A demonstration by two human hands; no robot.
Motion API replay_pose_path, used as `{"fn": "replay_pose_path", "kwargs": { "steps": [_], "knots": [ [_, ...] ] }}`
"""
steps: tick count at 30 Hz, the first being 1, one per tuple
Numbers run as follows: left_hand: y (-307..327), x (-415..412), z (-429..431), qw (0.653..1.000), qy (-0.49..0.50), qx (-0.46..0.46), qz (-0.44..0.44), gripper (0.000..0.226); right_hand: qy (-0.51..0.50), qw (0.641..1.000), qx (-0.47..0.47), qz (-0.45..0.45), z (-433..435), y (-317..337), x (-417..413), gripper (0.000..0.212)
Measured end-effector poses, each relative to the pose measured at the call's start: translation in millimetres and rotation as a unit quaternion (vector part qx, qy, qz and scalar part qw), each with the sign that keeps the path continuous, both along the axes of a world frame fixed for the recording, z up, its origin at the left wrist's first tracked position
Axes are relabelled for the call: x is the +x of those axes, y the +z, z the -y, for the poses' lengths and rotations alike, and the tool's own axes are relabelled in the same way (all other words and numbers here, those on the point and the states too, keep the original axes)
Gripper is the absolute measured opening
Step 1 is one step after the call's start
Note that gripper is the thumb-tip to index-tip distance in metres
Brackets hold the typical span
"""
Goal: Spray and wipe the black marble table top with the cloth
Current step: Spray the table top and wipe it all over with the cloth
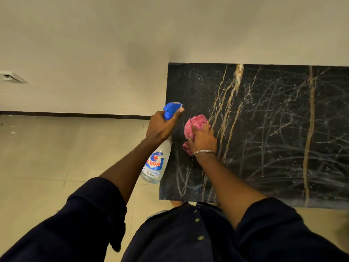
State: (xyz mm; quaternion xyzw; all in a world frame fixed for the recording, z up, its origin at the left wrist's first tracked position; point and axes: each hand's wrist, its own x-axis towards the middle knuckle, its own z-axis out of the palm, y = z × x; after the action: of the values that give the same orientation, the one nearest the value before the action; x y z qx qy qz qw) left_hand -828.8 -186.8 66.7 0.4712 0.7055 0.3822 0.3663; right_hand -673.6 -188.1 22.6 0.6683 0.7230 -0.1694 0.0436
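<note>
The black marble table top (273,133) with gold and white veins fills the right half of the view, smeared with curved wipe streaks. My left hand (162,127) grips the neck of a clear spray bottle (157,163) with a blue trigger head, held over the table's left edge, nozzle pointing toward the table. My right hand (203,139) holds a crumpled pink cloth (195,123) and presses it on the marble near the left edge. A thin metal bangle sits on my right wrist.
A plain cream wall (113,44) runs behind the table, with a dark skirting strip (75,114) at its base. Beige floor tiles (47,157) lie to the left. A wall socket plate (9,76) shows at far left.
</note>
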Motion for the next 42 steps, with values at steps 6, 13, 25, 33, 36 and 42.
{"fn": "replay_pose_path", "kwargs": {
  "steps": [6, 13, 25, 33, 36, 42],
  "knots": [
    [-8.9, -6.9, 9.8, 1.0, 0.011, -0.013, -0.011, 0.038, 0.115, 0.993, 0.01, -0.033, 25.1, -5.3, -58.6, 0.06],
    [-8.4, -8.3, 17.9, 1.0, -0.006, -0.019, -0.022, 0.039, 0.087, 0.996, 0.005, 0.0, 18.2, -11.8, 2.9, 0.054],
    [-1.7, -7.2, 16.9, 0.999, -0.024, -0.015, -0.018, 0.037, -0.114, 0.993, 0.008, 0.007, 18.6, -5.2, 56.2, 0.057],
    [-6.1, -15.3, 32.8, 0.999, -0.001, -0.019, -0.028, 0.037, 0.106, 0.994, -0.011, -0.016, 57.5, 6.4, -53.2, 0.063],
    [-9.1, -19.3, 37.9, 0.999, 0.008, -0.015, -0.037, 0.037, 0.167, 0.985, -0.015, -0.032, 59.7, 1.4, -72.9, 0.068],
    [-5.9, -19.8, 46.1, 0.998, 0.0, -0.005, -0.063, 0.035, 0.142, 0.99, -0.003, 0.006, 68.7, -11.2, -35.3, 0.06]
  ]
}}
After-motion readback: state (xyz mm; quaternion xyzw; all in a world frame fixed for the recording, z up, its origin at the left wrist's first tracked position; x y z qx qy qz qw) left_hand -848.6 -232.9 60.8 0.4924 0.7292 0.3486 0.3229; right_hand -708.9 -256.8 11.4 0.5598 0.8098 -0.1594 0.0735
